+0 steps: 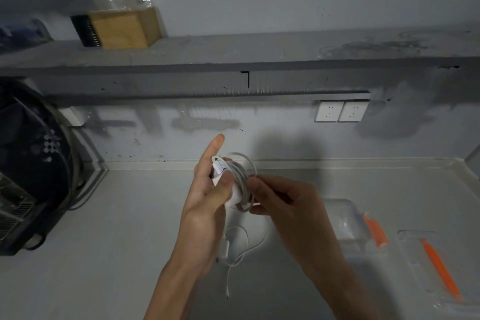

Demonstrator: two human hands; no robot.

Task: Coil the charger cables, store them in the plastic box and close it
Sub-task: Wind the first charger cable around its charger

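So the left hand [207, 189] has the white charger brick [220, 171] pinched between thumb and fingers, with the thin white cable [242, 176] wound around it in a tight bundle; forefinger sticks up free. The right hand [280, 200] sits just to the right of that grip, fingertips closed on the last turn of cable, near the connector end at the bottom of the bundle, I think, though it's too blurry to be sure. Both are held up off the pale grey counter [130, 228].

Straight below the grip, a second loose white cable [239, 247] lies uncoiled on the counter, its long tail running toward the person. The clear plastic box with orange latch [348, 221] sits down and to the right, and what looks like its clear lid with an orange clip [436, 262] lies further right again. So the right hand is clearly the nearer one for dropping the bundle in.
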